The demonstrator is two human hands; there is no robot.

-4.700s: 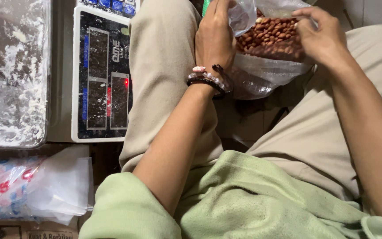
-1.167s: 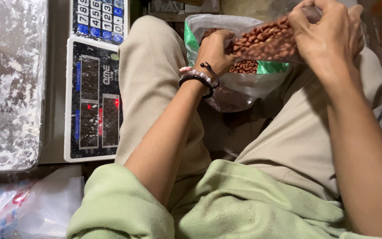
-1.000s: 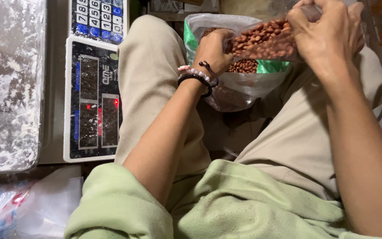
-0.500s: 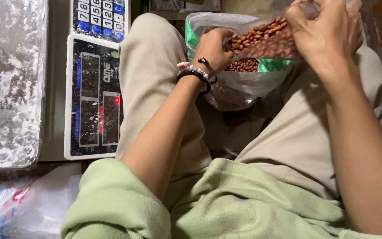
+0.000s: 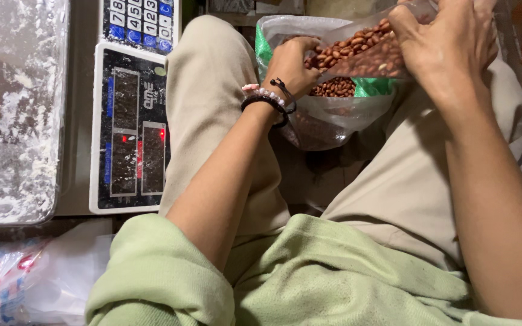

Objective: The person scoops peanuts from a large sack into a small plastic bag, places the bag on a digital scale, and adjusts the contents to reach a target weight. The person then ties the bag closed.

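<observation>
the person sits with knees apart, and the work is held above the lap, not on any counter. the right hand (image 5: 448, 42) is clamped on a small clear bag of peanuts (image 5: 364, 51), fingers closed round its upper end so the bag lies tilted across the mouth of a larger plastic bag (image 5: 333, 115) that rests between the thighs. the left hand (image 5: 291, 63) is curled over the near rim of that larger bag, gripping the film; the wrist carries a few bead bracelets (image 5: 267, 99). the two hands are close together but not touching. more peanuts (image 5: 333, 89) show inside the larger bag, beside a green strip of its plastic.

the small bag looks soft and slack, its weight all in the loose nuts, so it would likely sag and shift as it is tipped. the film is thin and probably slippery; a pinch high at the gathered neck seems the safest hold, with support under the belly if it is full. the nuts themselves are small, hard and prone to roll if they spill onto the trousers (image 5: 212, 90).

to the person's left a weighing scale (image 5: 131, 130) lies with its display panel and keypad facing up, and beyond it a metal tray (image 5: 16, 108) dusted with white powder. a printed plastic packet (image 5: 7, 284) lies near the lower left
</observation>
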